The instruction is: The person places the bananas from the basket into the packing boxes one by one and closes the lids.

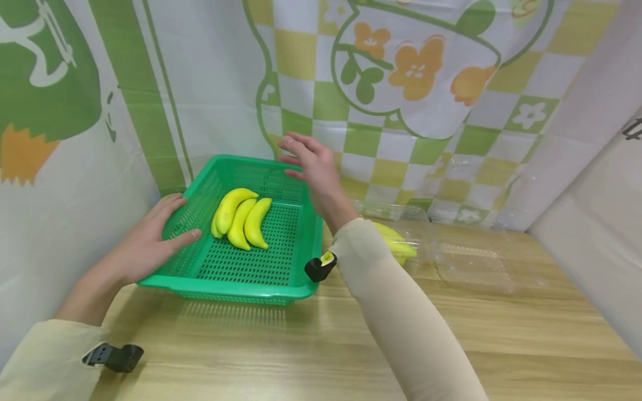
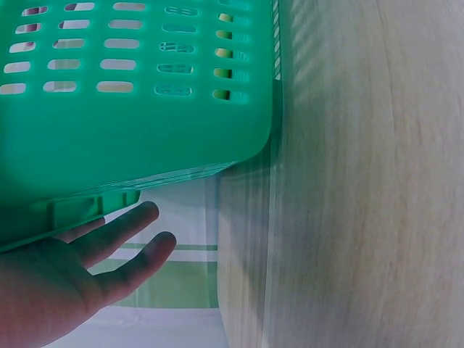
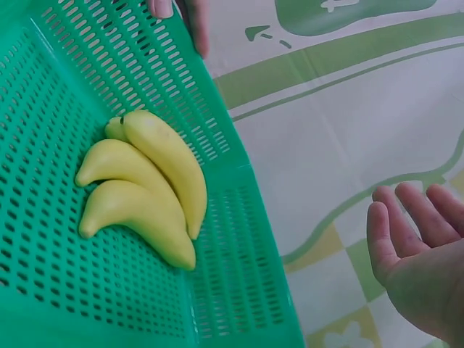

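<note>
A green perforated plastic basket (image 1: 236, 288) stands on the wooden table, with several yellow bananas (image 1: 239, 224) side by side in its left half. At the basket's left rim is my left hand (image 1: 147, 245), its thumb over the inner side. In the left wrist view, the fingers (image 2: 134, 268) of that hand extend loosely outside the wall, under the rim. My right hand (image 1: 318, 172) is raised by the back right corner, holding nothing. Its fingers (image 3: 417, 221) look relaxed and slightly bent in the right wrist view.
Partly behind the right forearm, a clear plastic clamshell box (image 1: 426, 239) holds more bananas (image 1: 398, 242), its transparent lid (image 1: 476, 264) spread to the right. A patterned curtain (image 1: 361, 133) hangs close behind the basket. The wooden table (image 1: 281, 356) extends in front and to the right.
</note>
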The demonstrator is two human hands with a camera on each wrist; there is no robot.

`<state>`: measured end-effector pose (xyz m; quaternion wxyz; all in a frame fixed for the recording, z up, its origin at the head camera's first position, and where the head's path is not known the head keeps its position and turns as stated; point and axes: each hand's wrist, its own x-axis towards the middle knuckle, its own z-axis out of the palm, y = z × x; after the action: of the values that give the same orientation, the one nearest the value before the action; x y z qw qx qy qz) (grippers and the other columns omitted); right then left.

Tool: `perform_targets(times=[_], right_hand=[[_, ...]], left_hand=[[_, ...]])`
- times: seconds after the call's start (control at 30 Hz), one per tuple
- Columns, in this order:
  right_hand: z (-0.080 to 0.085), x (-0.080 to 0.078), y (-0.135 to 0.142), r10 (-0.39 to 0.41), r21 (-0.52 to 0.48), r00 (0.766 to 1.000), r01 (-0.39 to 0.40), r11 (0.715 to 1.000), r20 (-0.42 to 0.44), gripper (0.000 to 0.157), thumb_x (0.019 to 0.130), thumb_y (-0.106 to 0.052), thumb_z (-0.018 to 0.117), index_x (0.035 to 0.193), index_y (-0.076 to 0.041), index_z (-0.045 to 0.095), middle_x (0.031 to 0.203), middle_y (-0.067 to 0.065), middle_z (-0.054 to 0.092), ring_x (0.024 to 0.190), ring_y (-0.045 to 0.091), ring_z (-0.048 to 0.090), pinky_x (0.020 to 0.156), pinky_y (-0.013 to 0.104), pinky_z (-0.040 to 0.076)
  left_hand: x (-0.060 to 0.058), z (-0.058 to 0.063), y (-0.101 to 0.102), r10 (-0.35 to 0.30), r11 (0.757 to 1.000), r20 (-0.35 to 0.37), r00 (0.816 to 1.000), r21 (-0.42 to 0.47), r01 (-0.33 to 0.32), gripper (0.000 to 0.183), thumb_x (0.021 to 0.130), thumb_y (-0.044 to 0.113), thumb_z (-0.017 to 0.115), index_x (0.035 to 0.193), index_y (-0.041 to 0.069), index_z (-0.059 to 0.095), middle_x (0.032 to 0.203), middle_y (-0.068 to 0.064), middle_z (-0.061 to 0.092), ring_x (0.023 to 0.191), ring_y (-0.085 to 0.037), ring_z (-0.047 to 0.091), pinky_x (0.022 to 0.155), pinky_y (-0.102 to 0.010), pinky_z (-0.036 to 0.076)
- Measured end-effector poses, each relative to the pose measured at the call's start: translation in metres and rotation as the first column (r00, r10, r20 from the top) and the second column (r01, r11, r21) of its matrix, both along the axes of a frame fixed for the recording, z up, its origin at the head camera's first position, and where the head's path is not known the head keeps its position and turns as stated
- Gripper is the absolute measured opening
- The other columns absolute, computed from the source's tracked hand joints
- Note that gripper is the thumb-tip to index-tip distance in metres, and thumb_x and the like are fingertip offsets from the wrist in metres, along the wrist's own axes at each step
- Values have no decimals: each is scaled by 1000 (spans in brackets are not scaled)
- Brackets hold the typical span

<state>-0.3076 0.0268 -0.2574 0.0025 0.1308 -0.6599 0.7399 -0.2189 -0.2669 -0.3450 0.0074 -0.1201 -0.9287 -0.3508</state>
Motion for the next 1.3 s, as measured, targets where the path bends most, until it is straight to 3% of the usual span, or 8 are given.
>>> perform_targets(times=[0.4, 0.7, 0.83, 1.07, 1.23, 1.3], right_hand=[[-18, -11, -30, -50, -41, 997, 52, 998, 63, 34, 106, -25, 65, 136, -10, 70, 134, 9, 74, 128, 32, 69, 110, 49, 57], [-31, -15, -45, -136, -1, 987, 137, 991, 86, 37, 105, -34, 66, 136, -15, 70, 131, 4, 75, 120, 23, 73, 100, 36, 61], [-37, -16, -49, -201, 52, 973, 196, 979, 114, 39, 105, -38, 67, 136, -16, 70, 130, -1, 74, 115, 16, 72, 97, 32, 61], [-41, -18, -55, -313, 178, 934, 283, 942, 170, 42, 103, -42, 68, 137, -17, 71, 138, 2, 71, 125, 23, 68, 106, 40, 57], [-44, -18, -60, -352, 325, 912, 275, 905, 209, 41, 100, -47, 68, 132, -22, 73, 142, -2, 68, 134, 23, 60, 113, 44, 51], [-47, -18, -61, -345, 344, 908, 254, 904, 236, 39, 100, -47, 69, 130, -23, 73, 134, -3, 69, 125, 21, 63, 110, 44, 53]], left_hand=[[1, 0, -1, 8, 1000, -2, 1000, 4, -8, 88, 110, 43, 55, 170, 1, 6, 178, -26, -5, 160, -60, 4, 118, -85, 16], [4, 3, 2, 11, 1000, -8, 1000, -12, -11, 88, 110, 44, 54, 170, 1, 6, 178, -25, -5, 160, -60, 6, 117, -85, 17], [5, 5, 3, 15, 1000, -5, 1000, -17, -15, 88, 110, 44, 54, 170, 1, 6, 178, -24, -5, 159, -60, 7, 118, -85, 16], [4, 6, 3, 18, 1000, -2, 1000, -24, -18, 88, 110, 45, 54, 170, 2, 6, 179, -23, -5, 160, -60, 7, 118, -84, 16], [4, 6, 3, 18, 999, 0, 1000, -27, -18, 88, 110, 44, 54, 170, 1, 6, 179, -23, -5, 160, -60, 7, 119, -84, 17], [4, 5, 3, 17, 999, 0, 1000, -27, -17, 88, 110, 44, 54, 170, 1, 6, 178, -24, -5, 160, -60, 7, 119, -84, 17]])
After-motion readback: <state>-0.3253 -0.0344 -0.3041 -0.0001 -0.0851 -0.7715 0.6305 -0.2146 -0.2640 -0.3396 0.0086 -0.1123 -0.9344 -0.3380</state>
